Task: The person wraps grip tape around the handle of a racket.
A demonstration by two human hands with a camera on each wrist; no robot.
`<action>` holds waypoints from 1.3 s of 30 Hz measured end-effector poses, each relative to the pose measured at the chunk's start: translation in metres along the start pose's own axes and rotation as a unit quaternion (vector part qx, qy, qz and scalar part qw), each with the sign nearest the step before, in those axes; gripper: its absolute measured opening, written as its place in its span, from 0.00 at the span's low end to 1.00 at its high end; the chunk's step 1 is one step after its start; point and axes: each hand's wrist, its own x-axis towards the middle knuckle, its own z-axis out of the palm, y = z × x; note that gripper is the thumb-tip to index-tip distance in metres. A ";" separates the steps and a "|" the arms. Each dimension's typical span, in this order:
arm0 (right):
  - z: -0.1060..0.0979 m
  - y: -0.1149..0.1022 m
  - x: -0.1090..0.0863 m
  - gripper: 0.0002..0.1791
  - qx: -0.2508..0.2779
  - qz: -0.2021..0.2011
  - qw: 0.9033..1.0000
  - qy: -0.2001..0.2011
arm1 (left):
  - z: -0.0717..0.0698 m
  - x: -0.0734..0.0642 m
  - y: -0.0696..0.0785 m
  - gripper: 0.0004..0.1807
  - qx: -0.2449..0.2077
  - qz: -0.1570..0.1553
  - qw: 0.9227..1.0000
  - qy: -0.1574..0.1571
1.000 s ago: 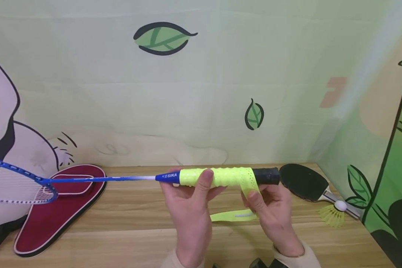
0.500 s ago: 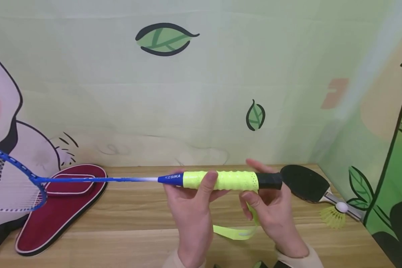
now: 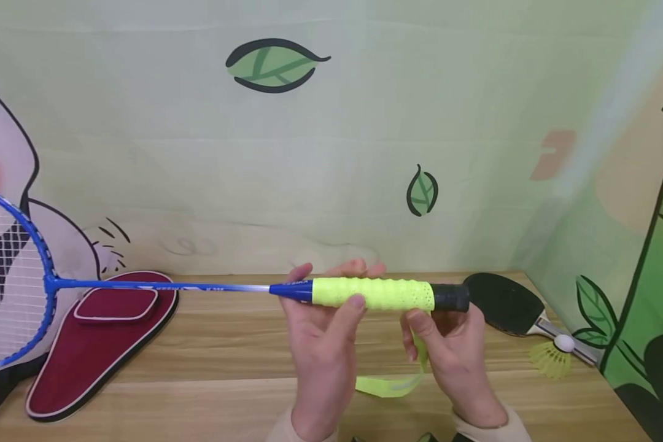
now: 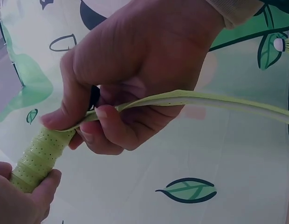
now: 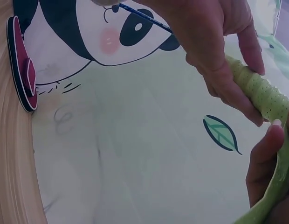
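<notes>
A blue badminton racket [image 3: 177,286] lies level across the head view, its strings running off the left edge. My left hand [image 3: 326,350] holds its handle, thumb in front and fingers behind. Neon-yellow perforated overgrip tape [image 3: 387,294] covers most of the handle in ridged turns. Black handle end [image 3: 450,298] shows bare at the right. Below it, my right hand [image 3: 458,362] pinches the tape where it leaves the handle. From there the loose tape [image 4: 182,98] trails away in the left wrist view; in the head view its tail loops below the hands.
A dark red racket cover [image 3: 99,350] lies on the wooden table [image 3: 199,383] at left. At right are a black table tennis bat [image 3: 503,301] and a yellow shuttlecock [image 3: 552,357] against its handle. A printed cloth backdrop [image 3: 171,153] stands behind.
The tape, slanting down from the handle a second ago, now lies around it nearer the black end. The racket has turned about its length, its head showing more face-on. My left fingers now show above the handle.
</notes>
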 end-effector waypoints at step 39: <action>-0.009 -0.006 0.004 0.31 0.069 0.029 0.997 -0.026 | 0.002 -0.003 -0.008 0.21 0.067 0.015 0.994 0.087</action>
